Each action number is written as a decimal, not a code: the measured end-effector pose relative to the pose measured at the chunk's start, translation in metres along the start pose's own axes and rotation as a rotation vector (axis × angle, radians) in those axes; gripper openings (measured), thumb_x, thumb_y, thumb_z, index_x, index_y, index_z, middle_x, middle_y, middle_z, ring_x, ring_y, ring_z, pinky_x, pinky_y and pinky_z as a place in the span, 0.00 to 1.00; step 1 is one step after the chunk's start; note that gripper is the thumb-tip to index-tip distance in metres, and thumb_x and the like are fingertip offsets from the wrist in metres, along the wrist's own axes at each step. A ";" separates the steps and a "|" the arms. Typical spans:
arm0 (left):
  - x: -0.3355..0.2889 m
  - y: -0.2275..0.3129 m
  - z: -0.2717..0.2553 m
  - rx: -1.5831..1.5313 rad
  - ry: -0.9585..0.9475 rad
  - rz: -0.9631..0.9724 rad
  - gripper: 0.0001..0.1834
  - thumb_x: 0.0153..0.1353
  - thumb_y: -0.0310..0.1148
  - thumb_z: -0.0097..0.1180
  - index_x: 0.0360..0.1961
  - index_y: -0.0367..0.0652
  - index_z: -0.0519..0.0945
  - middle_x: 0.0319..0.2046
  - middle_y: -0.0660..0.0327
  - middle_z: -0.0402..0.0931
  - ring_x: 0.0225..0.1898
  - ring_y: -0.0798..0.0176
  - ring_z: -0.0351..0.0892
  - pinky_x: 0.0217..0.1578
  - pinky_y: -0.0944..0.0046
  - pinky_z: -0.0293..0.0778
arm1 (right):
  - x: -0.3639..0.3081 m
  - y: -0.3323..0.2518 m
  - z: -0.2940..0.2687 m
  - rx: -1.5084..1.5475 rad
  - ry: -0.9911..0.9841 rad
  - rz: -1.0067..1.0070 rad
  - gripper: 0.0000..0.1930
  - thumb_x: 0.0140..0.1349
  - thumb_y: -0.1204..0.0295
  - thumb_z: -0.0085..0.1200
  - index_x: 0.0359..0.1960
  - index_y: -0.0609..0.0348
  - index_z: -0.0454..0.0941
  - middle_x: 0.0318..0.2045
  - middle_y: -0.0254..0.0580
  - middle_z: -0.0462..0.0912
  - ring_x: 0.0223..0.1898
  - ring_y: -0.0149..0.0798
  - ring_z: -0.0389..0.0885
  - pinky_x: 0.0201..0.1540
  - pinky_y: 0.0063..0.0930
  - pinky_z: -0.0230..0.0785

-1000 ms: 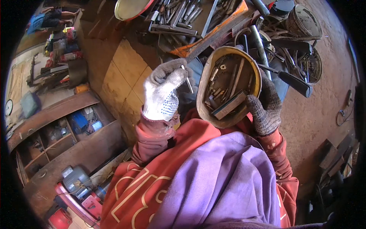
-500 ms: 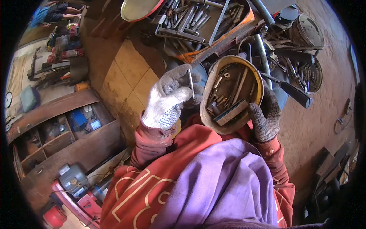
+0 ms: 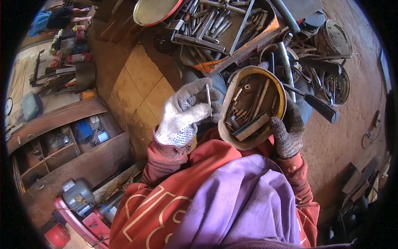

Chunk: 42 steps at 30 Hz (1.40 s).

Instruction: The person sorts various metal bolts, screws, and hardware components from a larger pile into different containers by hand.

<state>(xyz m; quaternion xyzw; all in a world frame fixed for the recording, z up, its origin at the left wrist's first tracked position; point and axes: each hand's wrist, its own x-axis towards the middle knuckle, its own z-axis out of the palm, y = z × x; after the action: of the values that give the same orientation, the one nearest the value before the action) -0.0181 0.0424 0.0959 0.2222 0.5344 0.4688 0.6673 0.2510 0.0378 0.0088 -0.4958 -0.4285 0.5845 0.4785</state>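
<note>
My left hand [image 3: 182, 114], in a pale knitted glove with blue dots, pinches a thin metal rod [image 3: 208, 94] that stands nearly upright between thumb and fingers. My right hand [image 3: 287, 133], in a dirtier grey glove, grips the right rim of a round worn container [image 3: 226, 132]. Inside it lie a wooden-looking block [image 3: 251, 126], a coiled spring [image 3: 245, 80], a small square nut [image 3: 247, 86] and several slender metal pieces. The rod is left of the container's rim, apart from it. Part of my right fingers is hidden behind the container.
Beyond the container, an orange-edged tray [image 3: 271, 25] holds many metal bits. Long black-handled tools [image 3: 321, 108] jut out at the right, near dirty buckets [image 3: 333, 38]. To the left stands an open wooden box [image 3: 78, 166] with compartments, beside a grey motor [image 3: 77, 196].
My left hand with the rod and the container in my right hand sit slightly lower in the picture. The surroundings shift a little too; both grips stay the same.
</note>
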 end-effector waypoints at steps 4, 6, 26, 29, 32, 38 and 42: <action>-0.001 0.001 0.000 0.014 -0.002 -0.002 0.31 0.60 0.23 0.62 0.66 0.36 0.71 0.50 0.49 0.81 0.44 0.58 0.86 0.43 0.58 0.84 | 0.000 0.000 -0.001 -0.005 -0.004 0.024 0.37 0.60 0.61 0.68 0.68 0.65 0.70 0.63 0.51 0.77 0.65 0.44 0.75 0.69 0.39 0.64; -0.001 0.000 -0.001 -0.001 -0.016 0.001 0.31 0.61 0.24 0.62 0.66 0.35 0.71 0.50 0.49 0.81 0.44 0.57 0.86 0.43 0.58 0.84 | 0.000 0.002 0.000 -0.006 0.001 0.012 0.37 0.60 0.61 0.68 0.68 0.65 0.70 0.63 0.51 0.77 0.65 0.44 0.75 0.70 0.39 0.64; -0.003 0.001 -0.008 -0.058 -0.036 0.001 0.36 0.59 0.28 0.66 0.68 0.34 0.69 0.53 0.46 0.80 0.48 0.48 0.87 0.45 0.53 0.85 | -0.002 -0.006 0.004 0.048 -0.015 0.018 0.37 0.61 0.63 0.69 0.69 0.67 0.68 0.63 0.49 0.77 0.65 0.42 0.74 0.70 0.39 0.64; -0.003 0.000 -0.010 -0.128 -0.080 -0.020 0.30 0.63 0.19 0.57 0.68 0.35 0.69 0.54 0.46 0.81 0.49 0.50 0.86 0.51 0.51 0.83 | -0.002 -0.005 0.002 0.070 -0.020 0.038 0.37 0.61 0.63 0.68 0.69 0.68 0.68 0.64 0.49 0.77 0.65 0.42 0.74 0.70 0.39 0.64; -0.004 0.005 -0.007 -0.125 -0.122 0.064 0.31 0.62 0.18 0.58 0.68 0.35 0.70 0.54 0.47 0.81 0.49 0.52 0.86 0.50 0.52 0.84 | 0.004 -0.006 0.002 0.010 -0.044 0.000 0.38 0.61 0.63 0.68 0.69 0.68 0.67 0.65 0.50 0.76 0.66 0.43 0.73 0.70 0.40 0.63; 0.004 0.032 -0.036 0.027 0.038 0.316 0.36 0.60 0.23 0.65 0.69 0.35 0.67 0.52 0.48 0.80 0.45 0.54 0.86 0.45 0.53 0.84 | 0.005 -0.003 0.003 -0.042 -0.035 0.002 0.38 0.62 0.59 0.67 0.69 0.68 0.68 0.63 0.50 0.77 0.65 0.44 0.74 0.69 0.39 0.64; 0.004 0.072 -0.055 0.053 0.116 0.475 0.33 0.61 0.21 0.63 0.69 0.38 0.70 0.49 0.50 0.82 0.44 0.55 0.86 0.45 0.54 0.84 | 0.004 0.004 -0.004 -0.131 -0.035 0.044 0.39 0.63 0.55 0.67 0.68 0.68 0.69 0.63 0.50 0.77 0.65 0.44 0.74 0.69 0.39 0.63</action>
<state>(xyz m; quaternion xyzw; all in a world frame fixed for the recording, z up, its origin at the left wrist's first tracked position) -0.0966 0.0678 0.1331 0.3318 0.5165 0.6104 0.5005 0.2543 0.0416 0.0038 -0.5250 -0.4632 0.5743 0.4243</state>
